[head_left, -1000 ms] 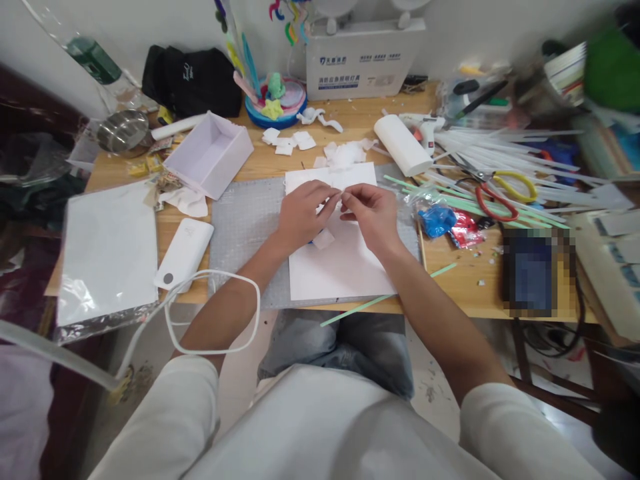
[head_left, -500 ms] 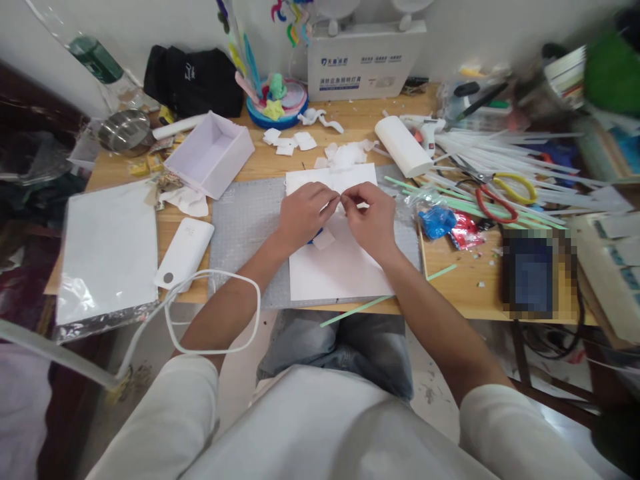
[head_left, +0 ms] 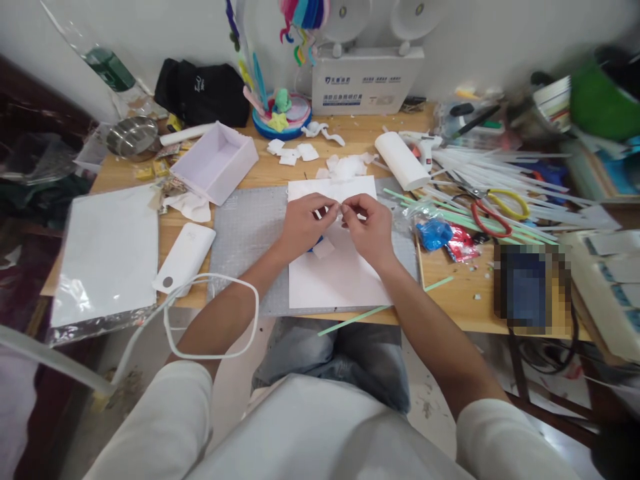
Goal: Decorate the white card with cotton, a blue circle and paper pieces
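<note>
My left hand [head_left: 309, 223] and my right hand [head_left: 367, 227] meet fingertip to fingertip above a white sheet of paper [head_left: 340, 283]. Both are closed in a pinch. Whatever lies between the fingertips is too small to make out. Under my left hand, a small pale piece [head_left: 324, 248] rests on the sheet, with a bit of blue showing beside it. The sheet lies on a grey cutting mat [head_left: 245, 233]. Crumpled white scraps [head_left: 345, 167] sit just beyond the sheet's far edge.
Left stand a lilac open box [head_left: 215, 163], a white power bank [head_left: 185, 257] and a looped white cable [head_left: 210, 357] over my left forearm. Right are a white roll-like piece [head_left: 403, 160], scissors [head_left: 493, 213], translucent sticks [head_left: 520, 173] and blue clay-like packets [head_left: 434, 235].
The whole view has tilted slightly upward, so the desk sits lower in the picture. My hands keep their pinch over the paper, with the fingers shifted only a little.
</note>
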Demonstrator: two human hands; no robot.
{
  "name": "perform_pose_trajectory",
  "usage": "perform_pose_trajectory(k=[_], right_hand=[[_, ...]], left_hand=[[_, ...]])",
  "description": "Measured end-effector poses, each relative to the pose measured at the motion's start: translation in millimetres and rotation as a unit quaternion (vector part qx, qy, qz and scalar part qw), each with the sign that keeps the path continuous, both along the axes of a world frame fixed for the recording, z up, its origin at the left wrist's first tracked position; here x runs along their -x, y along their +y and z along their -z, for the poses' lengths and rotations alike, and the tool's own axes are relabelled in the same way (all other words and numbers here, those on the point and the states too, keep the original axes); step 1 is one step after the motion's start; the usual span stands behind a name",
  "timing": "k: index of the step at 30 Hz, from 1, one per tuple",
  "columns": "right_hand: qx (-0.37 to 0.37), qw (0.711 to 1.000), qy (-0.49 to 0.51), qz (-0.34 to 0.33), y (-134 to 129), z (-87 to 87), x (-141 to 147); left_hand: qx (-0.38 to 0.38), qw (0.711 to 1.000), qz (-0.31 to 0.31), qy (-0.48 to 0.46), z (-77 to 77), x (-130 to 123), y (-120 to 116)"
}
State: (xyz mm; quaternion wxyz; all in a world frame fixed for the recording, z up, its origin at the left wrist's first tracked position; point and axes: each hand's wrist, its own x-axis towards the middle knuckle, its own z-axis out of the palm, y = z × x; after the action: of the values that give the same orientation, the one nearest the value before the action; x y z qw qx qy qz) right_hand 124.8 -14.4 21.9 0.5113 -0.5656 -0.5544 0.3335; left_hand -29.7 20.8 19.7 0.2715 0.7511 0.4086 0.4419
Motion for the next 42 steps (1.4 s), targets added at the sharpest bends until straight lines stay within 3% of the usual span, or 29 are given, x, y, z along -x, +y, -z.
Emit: perform_pose_trajectory(k=[13, 32, 39, 42], right_hand=[[0.018, 0.999, 0.044, -0.004, 0.5, -5.6, -0.7], [0.081, 0.977, 0.197, 0.001, 1.8, -15.8, -0.4], [0.051, 0.968, 0.246, -0.014, 1.0, -21.8, -5.3], [0.021, 0.95, 0.311, 0.031, 7.0, -28.1, -23.2]], left_hand=[[0.105, 0.993, -0.006, -0.055, -3.2, -2.3, 1.7], [0.144, 0.984, -0.005, -0.105, -3.5, -0.4, 5.6], [0.163, 0.977, -0.031, -0.131, -1.1, 1.5, 12.0], [0.192, 0.966, -0.027, -0.17, 0.0, 1.5, 13.9]])
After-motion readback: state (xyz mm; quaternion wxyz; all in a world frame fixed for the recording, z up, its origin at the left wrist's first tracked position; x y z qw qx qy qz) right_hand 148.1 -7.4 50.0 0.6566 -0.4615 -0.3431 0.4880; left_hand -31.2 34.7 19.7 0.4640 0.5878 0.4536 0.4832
